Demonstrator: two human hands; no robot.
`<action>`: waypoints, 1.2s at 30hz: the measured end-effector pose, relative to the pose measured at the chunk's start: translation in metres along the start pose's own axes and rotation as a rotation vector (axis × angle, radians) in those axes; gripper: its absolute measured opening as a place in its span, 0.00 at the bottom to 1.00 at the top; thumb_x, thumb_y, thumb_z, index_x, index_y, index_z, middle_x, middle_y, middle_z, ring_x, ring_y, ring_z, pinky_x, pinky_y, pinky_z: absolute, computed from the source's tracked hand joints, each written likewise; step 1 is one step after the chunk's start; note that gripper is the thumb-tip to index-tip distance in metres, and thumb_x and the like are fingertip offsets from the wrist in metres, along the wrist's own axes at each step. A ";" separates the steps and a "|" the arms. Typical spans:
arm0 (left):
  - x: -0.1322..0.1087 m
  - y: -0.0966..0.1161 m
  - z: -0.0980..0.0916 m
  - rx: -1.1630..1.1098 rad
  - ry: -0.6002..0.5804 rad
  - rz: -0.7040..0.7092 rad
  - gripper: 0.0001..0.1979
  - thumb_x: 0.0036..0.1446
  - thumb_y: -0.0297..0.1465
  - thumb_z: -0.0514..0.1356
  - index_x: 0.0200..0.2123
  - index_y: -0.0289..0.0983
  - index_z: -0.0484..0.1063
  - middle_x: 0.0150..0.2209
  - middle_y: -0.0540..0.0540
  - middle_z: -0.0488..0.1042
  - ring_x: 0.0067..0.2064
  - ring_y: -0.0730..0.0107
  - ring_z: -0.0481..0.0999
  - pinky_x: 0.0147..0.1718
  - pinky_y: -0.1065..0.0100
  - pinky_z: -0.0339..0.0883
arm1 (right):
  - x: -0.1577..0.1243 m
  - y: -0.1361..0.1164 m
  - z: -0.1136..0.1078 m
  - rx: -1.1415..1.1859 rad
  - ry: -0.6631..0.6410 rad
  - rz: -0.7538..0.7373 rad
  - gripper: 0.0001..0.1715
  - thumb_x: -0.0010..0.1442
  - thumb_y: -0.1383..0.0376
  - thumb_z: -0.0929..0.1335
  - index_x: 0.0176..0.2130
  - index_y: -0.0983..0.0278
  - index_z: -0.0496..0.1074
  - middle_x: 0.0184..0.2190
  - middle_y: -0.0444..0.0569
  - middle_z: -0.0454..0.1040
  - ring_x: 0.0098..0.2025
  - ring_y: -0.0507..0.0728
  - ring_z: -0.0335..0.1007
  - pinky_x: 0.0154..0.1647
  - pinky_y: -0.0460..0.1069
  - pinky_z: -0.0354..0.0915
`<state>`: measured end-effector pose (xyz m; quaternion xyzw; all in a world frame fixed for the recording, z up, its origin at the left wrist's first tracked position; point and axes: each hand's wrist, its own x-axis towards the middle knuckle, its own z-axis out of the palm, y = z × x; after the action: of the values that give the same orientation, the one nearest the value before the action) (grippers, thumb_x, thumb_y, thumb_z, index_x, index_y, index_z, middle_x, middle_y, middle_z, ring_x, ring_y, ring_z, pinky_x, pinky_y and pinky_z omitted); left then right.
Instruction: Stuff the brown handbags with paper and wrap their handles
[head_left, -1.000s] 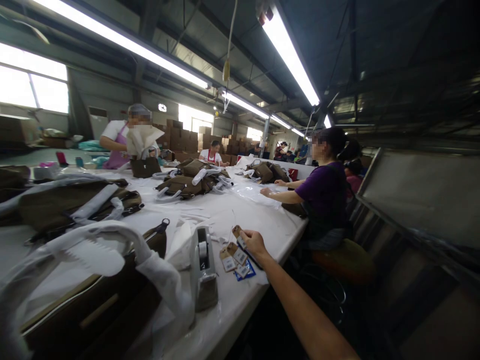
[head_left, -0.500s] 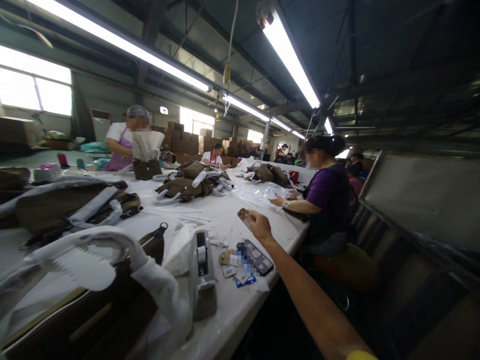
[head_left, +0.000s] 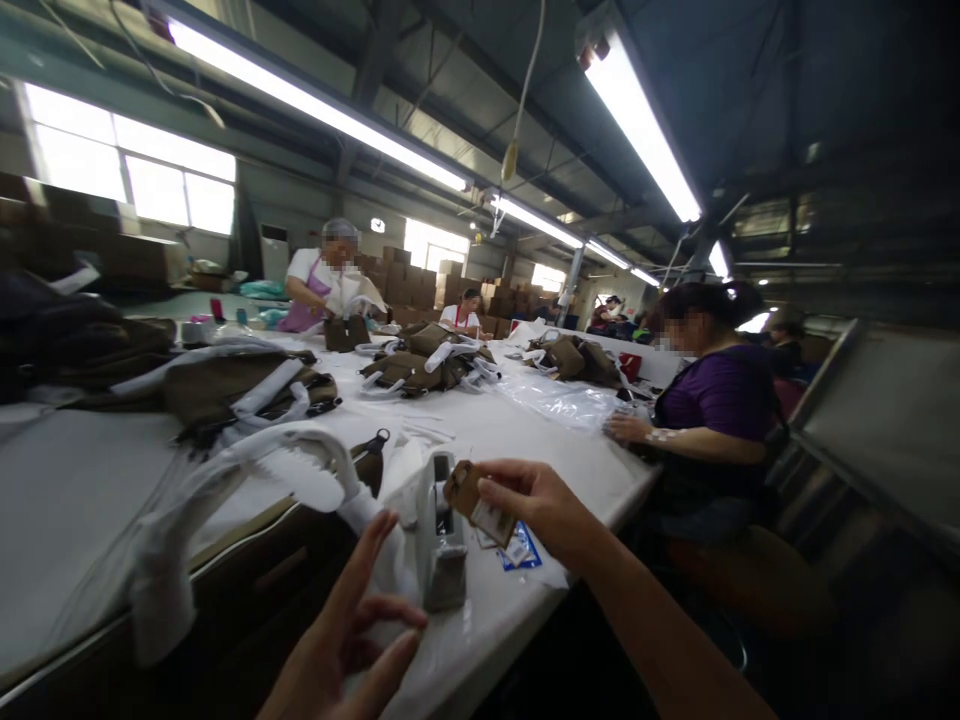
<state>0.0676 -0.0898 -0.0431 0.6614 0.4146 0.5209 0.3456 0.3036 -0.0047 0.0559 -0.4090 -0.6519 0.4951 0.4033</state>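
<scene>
One brown tag [head_left: 465, 489] pinched in right hand [head_left: 541, 503].
Thumb and fingers closed on tag, above table [head_left: 544, 425], just right of tape dispenser [head_left: 445, 575]. Left hand [head_left: 334, 640]: half-open, nothing seen in grasp, near brown bag [head_left: 247, 615].

Ceiling [head_left: 750, 120]: dark, with exposed beams [head_left: 375, 55]
Fluorescent tubes [head_left: 641, 130]: lit, in rows running toward the far end
Windows [head_left: 157, 190]: bright, at left and far centre
Cardboard boxes [head_left: 397, 275]: stacked, far centre
Bench [head_left: 517, 430]: white-topped, stretching near to far

Right grip [head_left: 538, 497] in a pinch
</scene>
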 end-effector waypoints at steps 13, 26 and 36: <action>-0.070 0.000 -0.045 0.139 -0.158 -0.250 0.23 0.71 0.45 0.53 0.32 0.37 0.79 0.29 0.48 0.81 0.34 0.69 0.79 0.38 0.76 0.68 | -0.046 0.051 0.035 -0.514 0.090 -0.184 0.18 0.64 0.55 0.71 0.51 0.54 0.82 0.53 0.53 0.81 0.57 0.69 0.76 0.61 0.64 0.70; -0.080 0.029 -0.089 0.455 0.076 -0.021 0.10 0.69 0.37 0.58 0.42 0.44 0.80 0.37 0.53 0.83 0.38 0.73 0.83 0.40 0.80 0.71 | -0.052 0.075 0.153 0.271 -0.270 0.041 0.25 0.61 0.44 0.72 0.36 0.64 0.82 0.22 0.47 0.77 0.16 0.45 0.56 0.17 0.41 0.53; -0.031 0.034 -0.127 0.859 0.472 0.018 0.22 0.64 0.35 0.50 0.51 0.37 0.80 0.48 0.43 0.84 0.49 0.56 0.84 0.49 0.62 0.79 | 0.015 0.047 0.192 -0.112 0.117 -0.207 0.21 0.66 0.55 0.67 0.50 0.61 0.83 0.33 0.52 0.83 0.39 0.64 0.79 0.48 0.55 0.72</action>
<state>-0.0538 -0.1292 0.0022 0.6116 0.6532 0.4415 -0.0667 0.1259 -0.0431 -0.0237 -0.3895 -0.6927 0.3888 0.4661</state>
